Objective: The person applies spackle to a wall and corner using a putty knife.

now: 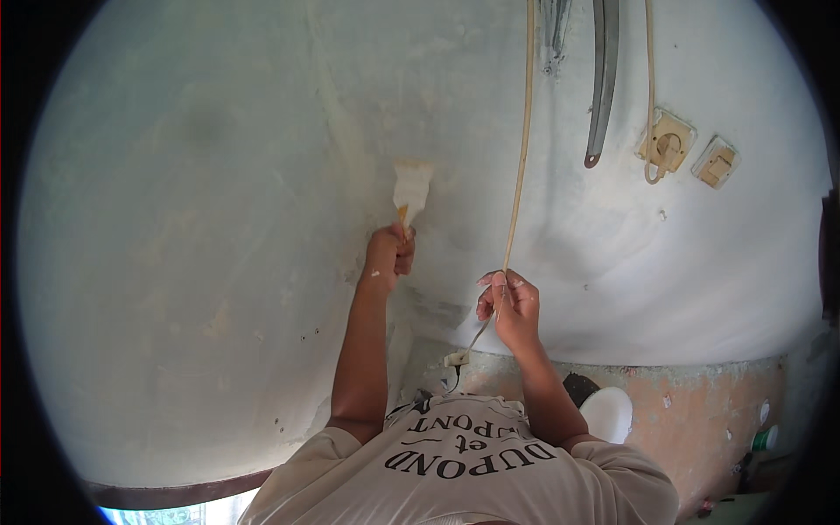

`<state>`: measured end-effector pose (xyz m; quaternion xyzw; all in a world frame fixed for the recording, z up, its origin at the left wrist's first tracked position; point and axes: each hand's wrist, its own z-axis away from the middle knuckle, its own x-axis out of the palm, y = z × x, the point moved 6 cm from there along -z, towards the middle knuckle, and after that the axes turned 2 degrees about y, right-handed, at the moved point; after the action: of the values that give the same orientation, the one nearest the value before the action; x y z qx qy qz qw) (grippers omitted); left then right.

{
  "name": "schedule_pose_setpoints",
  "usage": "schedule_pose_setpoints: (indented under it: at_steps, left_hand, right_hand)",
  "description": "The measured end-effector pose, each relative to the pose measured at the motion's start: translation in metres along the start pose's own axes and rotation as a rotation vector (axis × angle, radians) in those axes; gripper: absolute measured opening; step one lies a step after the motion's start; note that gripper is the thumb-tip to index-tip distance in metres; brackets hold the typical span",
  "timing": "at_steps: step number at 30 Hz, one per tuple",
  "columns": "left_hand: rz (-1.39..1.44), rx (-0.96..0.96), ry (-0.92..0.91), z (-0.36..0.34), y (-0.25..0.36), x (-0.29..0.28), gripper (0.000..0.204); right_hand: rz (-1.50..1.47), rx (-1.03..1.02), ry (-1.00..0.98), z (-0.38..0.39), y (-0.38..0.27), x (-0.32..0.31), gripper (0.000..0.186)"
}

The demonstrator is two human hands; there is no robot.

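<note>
Nearest me, my right hand (pixel 509 306) has its fingers (pixel 490 280) pinched shut on a thin beige cord (pixel 522 149) that runs up the wall (pixel 201 219). Further out, my left hand (pixel 389 254) is fisted tight around a putty knife (pixel 409 194), its pale blade flat against the wall near the corner; beyond, two wall sockets (pixel 691 150)

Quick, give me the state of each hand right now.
Left hand: closed around the handle of a putty knife pressed against the wall.
Right hand: fingers pinched on a hanging beige cable.
</note>
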<state>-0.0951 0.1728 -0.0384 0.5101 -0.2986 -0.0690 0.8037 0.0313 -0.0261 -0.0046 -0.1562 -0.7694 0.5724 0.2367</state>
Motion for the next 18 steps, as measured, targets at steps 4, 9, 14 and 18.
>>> schedule_pose_setpoints:
  at_steps: [4, 9, 14, 18]
  left_hand:
    - [-0.032, -0.176, 0.091, 0.002, -0.071, -0.025, 0.017]
    - [-0.146, -0.301, 0.062, 0.029, -0.103, -0.023, 0.021]
    - [-0.121, -0.078, 0.003, 0.071, -0.002, 0.021, 0.029]
    - [-0.064, 0.07, -0.093, 0.077, 0.079, 0.055, 0.026]
  right_hand:
    - [-0.021, 0.005, -0.018, -0.001, -0.002, 0.002, 0.04]
    - [0.002, 0.032, -0.041, -0.002, 0.002, 0.009, 0.041]
    - [0.0, 0.022, 0.01, -0.006, -0.008, 0.012, 0.035]
    - [0.005, -0.011, -0.031, -0.008, -0.01, 0.018, 0.037]
